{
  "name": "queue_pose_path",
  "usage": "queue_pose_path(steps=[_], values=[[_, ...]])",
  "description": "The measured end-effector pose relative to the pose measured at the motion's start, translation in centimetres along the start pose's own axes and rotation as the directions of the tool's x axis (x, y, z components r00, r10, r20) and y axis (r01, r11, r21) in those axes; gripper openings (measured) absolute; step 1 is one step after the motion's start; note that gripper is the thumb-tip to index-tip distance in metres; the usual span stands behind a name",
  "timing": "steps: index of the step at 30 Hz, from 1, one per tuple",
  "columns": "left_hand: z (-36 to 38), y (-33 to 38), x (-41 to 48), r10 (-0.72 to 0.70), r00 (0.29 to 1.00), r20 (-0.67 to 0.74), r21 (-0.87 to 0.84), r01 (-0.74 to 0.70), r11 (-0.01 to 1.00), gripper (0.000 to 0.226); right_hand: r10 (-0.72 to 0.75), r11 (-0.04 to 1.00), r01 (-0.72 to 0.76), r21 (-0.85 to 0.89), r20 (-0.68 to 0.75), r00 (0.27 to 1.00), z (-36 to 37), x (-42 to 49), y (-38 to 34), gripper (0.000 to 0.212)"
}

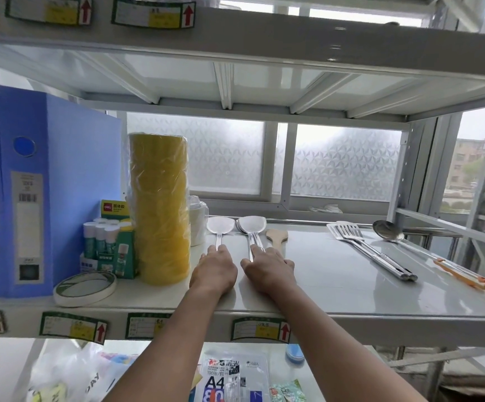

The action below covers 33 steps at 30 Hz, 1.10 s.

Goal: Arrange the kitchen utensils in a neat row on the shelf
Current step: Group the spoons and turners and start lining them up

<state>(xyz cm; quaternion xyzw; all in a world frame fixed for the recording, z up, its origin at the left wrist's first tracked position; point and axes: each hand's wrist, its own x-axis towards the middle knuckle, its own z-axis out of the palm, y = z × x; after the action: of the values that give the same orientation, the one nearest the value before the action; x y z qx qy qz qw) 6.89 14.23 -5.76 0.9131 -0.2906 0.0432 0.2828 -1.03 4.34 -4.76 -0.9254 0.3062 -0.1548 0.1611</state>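
On the white shelf a steel spatula lies pointing away from me, and my left hand rests palm down over its handle. Beside it lie stacked steel spatulas; my right hand covers their handles and the handle of a wooden spatula. Further right, slotted steel turners lie at a slant. A steel ladle with an orange handle lies slanted at the far right.
Left of the utensils stand a tall yellow tape stack, a white container, a glue stick box, a tape ring and blue binders. An upper shelf hangs overhead. Packets lie on the shelf below.
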Motion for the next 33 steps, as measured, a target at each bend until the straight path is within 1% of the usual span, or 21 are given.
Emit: queue_pose_path(steps=[17, 30, 33], values=[[-0.58, 0.28, -0.39, 0.002, 1.0, 0.002, 0.028, -0.002, 1.0, 0.049, -0.003, 1.0, 0.003, 0.013, 0.013, 1.0, -0.23, -0.04, -0.15, 0.05], [-0.65, 0.21, -0.09, -0.01, 1.0, -0.005, -0.008, 0.01, 1.0, 0.046, 0.011, 1.0, -0.011, -0.009, 0.037, 0.999, 0.02, 0.08, -0.3, 0.062], [-0.58, 0.2, 0.13, -0.012, 1.0, -0.004, -0.02, 0.012, 1.0, 0.046, 0.03, 0.999, -0.031, 0.035, 0.043, 0.999, -0.22, -0.07, -0.42, 0.06]])
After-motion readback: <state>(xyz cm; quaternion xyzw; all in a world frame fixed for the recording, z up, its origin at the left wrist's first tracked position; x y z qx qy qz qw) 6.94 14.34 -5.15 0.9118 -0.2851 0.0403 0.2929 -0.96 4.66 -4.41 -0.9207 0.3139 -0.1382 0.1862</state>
